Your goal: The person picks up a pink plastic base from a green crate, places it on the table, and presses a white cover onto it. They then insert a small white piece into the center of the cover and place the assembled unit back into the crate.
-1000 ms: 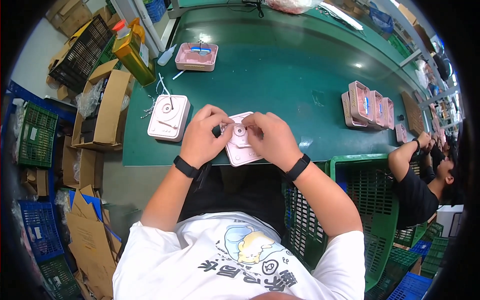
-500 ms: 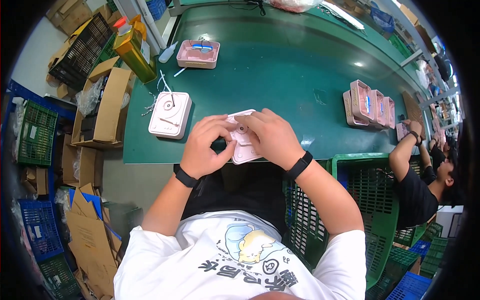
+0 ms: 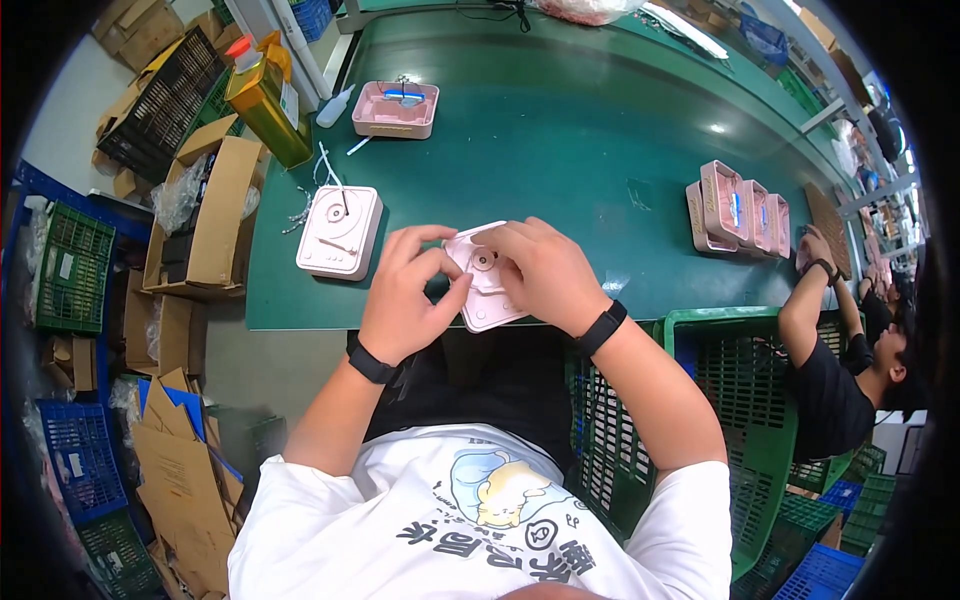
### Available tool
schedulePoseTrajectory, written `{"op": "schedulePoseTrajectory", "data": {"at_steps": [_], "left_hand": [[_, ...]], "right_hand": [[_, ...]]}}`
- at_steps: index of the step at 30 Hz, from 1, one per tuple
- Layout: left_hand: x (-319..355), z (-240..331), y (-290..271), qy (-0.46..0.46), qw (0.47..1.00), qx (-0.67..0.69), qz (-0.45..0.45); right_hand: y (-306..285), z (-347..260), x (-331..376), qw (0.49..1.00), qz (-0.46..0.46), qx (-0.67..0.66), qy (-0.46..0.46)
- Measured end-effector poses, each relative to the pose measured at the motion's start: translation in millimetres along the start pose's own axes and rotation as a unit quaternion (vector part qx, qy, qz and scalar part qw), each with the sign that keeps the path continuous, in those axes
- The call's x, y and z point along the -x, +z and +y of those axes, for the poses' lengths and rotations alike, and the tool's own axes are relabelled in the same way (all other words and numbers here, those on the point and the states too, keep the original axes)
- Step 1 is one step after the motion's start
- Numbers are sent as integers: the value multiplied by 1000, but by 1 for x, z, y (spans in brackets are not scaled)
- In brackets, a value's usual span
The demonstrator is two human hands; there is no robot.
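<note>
A pale pink cover [image 3: 492, 308] shaped like a small record player lies at the front edge of the green table, tilted slightly, with a round disc and a molded arm on its face. Along its left side, the curled fingers and thumb of my left hand [image 3: 402, 292] grip the edge. My right hand [image 3: 552, 274] wraps over its upper right part; the fingertips are bent down near the disc and partly hidden. Left of my hands stands a similar pink record-player-shaped case [image 3: 340, 236], with a thin white strip and a dark wire at its disc.
Farther back sits an open pink shell [image 3: 396, 110] with a blue part inside, beside a squeeze bottle [image 3: 335, 106] and a golden can [image 3: 270, 110]. More pink shells [image 3: 722, 205] stand at the right. A green crate [image 3: 740, 400] is beside me; a co-worker [image 3: 835, 360] works beyond it.
My left index finger has lifted slightly off the cover's upper left, baring more of its corner. My right hand stays nearly in place. The co-worker's hand has shifted a little.
</note>
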State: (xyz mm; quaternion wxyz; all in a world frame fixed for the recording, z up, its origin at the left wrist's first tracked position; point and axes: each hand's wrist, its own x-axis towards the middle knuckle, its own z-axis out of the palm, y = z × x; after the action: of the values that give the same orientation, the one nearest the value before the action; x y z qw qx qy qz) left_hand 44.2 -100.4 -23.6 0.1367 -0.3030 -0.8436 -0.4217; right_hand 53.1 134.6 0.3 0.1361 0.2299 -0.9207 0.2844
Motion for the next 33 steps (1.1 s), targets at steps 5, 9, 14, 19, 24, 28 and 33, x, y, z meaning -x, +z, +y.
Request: {"op": "schedulePoseTrajectory", "data": {"at_steps": [5, 9, 14, 19, 24, 28, 33], "left_hand": [[10, -3, 9, 46, 999, 19, -9], [17, 3, 9, 65, 998, 0, -17], [24, 8, 13, 64, 997, -43, -25], [21, 3, 9, 86, 994, -61, -27], [16, -4, -1, 110, 990, -49, -78], [15, -7, -5, 78, 991, -15, -106], [4, -8, -11, 81, 990, 8, -114]], "right_hand": [[3, 1, 2, 1000, -17, 6, -23], [0, 0, -1, 999, -33, 21, -24], [-2, 1, -1, 999, -41, -9, -15], [-13, 7, 5, 994, -49, -99, 22], [-14, 9, -3, 975, -94, -147, 134], [-15, 9, 0, 966, -115, -170, 156], [-5, 3, -3, 967, -72, -141, 199]]}}
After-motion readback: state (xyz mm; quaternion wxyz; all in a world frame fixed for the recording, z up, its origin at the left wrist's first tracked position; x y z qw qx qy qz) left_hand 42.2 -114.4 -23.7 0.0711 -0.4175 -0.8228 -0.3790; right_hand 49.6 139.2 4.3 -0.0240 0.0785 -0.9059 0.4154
